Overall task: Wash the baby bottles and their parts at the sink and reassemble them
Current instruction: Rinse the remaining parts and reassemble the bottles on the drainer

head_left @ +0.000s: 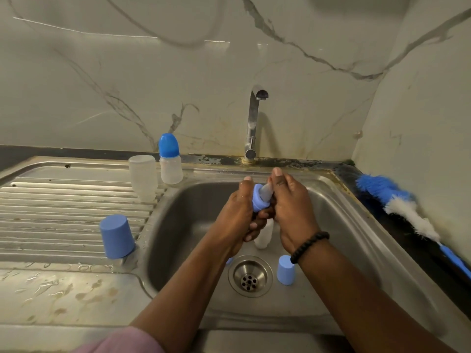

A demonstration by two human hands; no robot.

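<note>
Over the sink basin, my left hand grips a blue bottle collar from the side. My right hand pinches the clear teat that sticks out of the collar. A clear bottle body lies in the basin under my hands, partly hidden. A small blue cap stands mouth down beside the drain. On the draining board sit a larger blue cap mouth down, an upturned clear bottle and an assembled bottle with a blue cap.
The tap rises behind the basin with no water visibly running. A blue and white bottle brush lies on the dark counter at the right. The ribbed draining board is wet, with puddles near its front edge.
</note>
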